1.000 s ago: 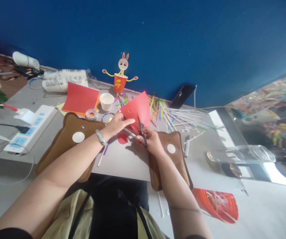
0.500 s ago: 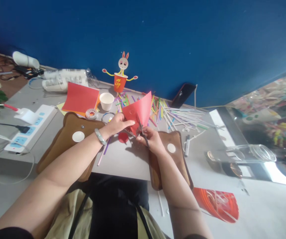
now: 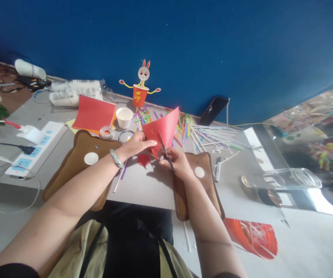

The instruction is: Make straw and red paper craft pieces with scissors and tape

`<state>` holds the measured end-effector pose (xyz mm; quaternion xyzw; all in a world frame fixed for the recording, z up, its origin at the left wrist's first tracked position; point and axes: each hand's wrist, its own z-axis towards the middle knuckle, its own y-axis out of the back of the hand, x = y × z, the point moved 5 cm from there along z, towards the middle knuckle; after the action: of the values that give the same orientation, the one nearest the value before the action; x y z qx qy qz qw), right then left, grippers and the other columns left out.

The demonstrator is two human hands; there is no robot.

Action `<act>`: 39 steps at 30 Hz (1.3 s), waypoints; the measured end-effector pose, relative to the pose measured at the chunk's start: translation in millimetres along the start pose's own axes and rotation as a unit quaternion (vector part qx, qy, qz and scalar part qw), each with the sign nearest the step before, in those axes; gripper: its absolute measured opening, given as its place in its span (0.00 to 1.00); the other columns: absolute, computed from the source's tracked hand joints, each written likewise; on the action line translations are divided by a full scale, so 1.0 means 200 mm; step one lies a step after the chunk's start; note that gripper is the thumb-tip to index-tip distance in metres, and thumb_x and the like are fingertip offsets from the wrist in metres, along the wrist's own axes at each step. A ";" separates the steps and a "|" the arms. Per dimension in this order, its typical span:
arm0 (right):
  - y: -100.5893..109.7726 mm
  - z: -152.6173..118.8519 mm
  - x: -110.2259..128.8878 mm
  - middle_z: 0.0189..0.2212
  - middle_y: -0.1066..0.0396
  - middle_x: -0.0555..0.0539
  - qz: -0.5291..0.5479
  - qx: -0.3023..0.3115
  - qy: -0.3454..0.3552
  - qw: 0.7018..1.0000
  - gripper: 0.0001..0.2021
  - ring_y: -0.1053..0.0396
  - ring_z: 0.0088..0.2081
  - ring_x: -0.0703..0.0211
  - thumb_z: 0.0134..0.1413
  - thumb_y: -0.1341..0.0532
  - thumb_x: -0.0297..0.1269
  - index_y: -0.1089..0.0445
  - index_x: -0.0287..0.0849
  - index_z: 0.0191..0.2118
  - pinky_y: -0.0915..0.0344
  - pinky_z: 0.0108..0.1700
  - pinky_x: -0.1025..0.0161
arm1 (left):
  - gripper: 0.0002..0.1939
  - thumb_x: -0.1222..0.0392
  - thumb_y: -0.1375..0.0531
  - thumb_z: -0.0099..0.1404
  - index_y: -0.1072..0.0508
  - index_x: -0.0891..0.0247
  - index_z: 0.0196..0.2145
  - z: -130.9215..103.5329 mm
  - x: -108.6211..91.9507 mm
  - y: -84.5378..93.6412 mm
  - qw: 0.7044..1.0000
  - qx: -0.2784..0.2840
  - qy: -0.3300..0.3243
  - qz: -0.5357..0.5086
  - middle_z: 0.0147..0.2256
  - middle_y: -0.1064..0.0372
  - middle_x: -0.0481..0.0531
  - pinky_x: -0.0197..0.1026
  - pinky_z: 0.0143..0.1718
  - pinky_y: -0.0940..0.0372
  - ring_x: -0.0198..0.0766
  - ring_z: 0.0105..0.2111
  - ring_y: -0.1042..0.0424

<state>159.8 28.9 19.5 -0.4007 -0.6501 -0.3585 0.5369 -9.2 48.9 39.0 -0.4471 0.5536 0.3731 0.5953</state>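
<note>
My left hand [image 3: 137, 145] pinches the left edge of a sheet of red paper [image 3: 166, 125], which curls upward above the table. My right hand [image 3: 178, 162] grips a pair of scissors [image 3: 169, 161] by the handles, the blades reaching into the lower part of the paper. Just below the paper, a cut red disc [image 3: 143, 159] lies on the table. White paper discs rest on two brown pads, one disc [image 3: 91, 158] under the left arm's side and one disc [image 3: 199, 172] beside my right wrist.
Behind the paper lie many coloured sticks [image 3: 209, 133]. A white paper cup [image 3: 124, 117], a tape roll [image 3: 106, 132] and red sheets [image 3: 94, 114] sit left. A rabbit figure in a red cup [image 3: 140, 96] stands by the wall. A power strip [image 3: 37, 148] and glass jar [image 3: 282, 179] flank the area.
The upper corner of the red paper has shifted slightly right. The scissors and my right hand have moved very little; my left hand stays in place.
</note>
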 end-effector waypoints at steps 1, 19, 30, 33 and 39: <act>0.00 0.00 0.00 0.18 0.32 0.56 0.001 0.000 0.000 1.000 0.24 0.36 0.19 0.65 0.34 0.24 0.48 0.35 0.43 0.32 0.42 0.22 0.68 | 0.10 0.58 0.38 0.59 0.24 0.68 0.33 0.00 0.00 0.00 1.000 0.004 0.001 -0.004 0.28 0.23 0.54 0.38 0.31 0.30 0.39 0.28 0.23; 0.01 0.00 -0.02 0.22 0.28 0.52 0.011 0.006 0.006 1.000 0.22 0.34 0.21 0.65 0.33 0.24 0.45 0.34 0.42 0.31 0.41 0.23 0.68 | 0.09 0.58 0.38 0.55 0.26 0.68 0.29 0.02 0.02 0.01 0.999 -0.008 0.001 -0.031 0.25 0.27 0.50 0.35 0.28 0.34 0.33 0.24 0.29; 0.01 0.00 -0.01 0.22 0.29 0.52 0.006 0.003 0.002 1.000 0.23 0.35 0.21 0.65 0.32 0.23 0.46 0.34 0.42 0.30 0.41 0.23 0.68 | 0.08 0.59 0.38 0.56 0.27 0.68 0.31 0.02 0.00 0.01 0.999 -0.014 0.004 -0.037 0.25 0.26 0.50 0.35 0.26 0.33 0.34 0.23 0.28; 0.02 0.00 -0.01 0.22 0.29 0.52 0.005 0.002 -0.003 1.000 0.23 0.35 0.21 0.65 0.32 0.23 0.46 0.33 0.42 0.31 0.41 0.23 0.68 | 0.08 0.60 0.39 0.56 0.28 0.68 0.32 0.01 -0.01 0.00 0.999 -0.009 0.017 -0.049 0.26 0.26 0.50 0.36 0.25 0.32 0.35 0.22 0.27; 0.01 0.00 -0.01 0.21 0.29 0.53 -0.001 0.002 0.000 1.000 0.24 0.37 0.19 0.67 0.32 0.24 0.48 0.34 0.42 0.31 0.42 0.22 0.68 | 0.09 0.60 0.39 0.57 0.30 0.67 0.36 0.01 -0.02 0.00 0.999 -0.012 0.015 -0.050 0.28 0.24 0.52 0.34 0.24 0.33 0.33 0.21 0.27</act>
<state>161.3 29.4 17.0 -0.3988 -0.6515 -0.3574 0.5374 -9.6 51.4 41.9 -0.4871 0.5344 0.3429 0.5996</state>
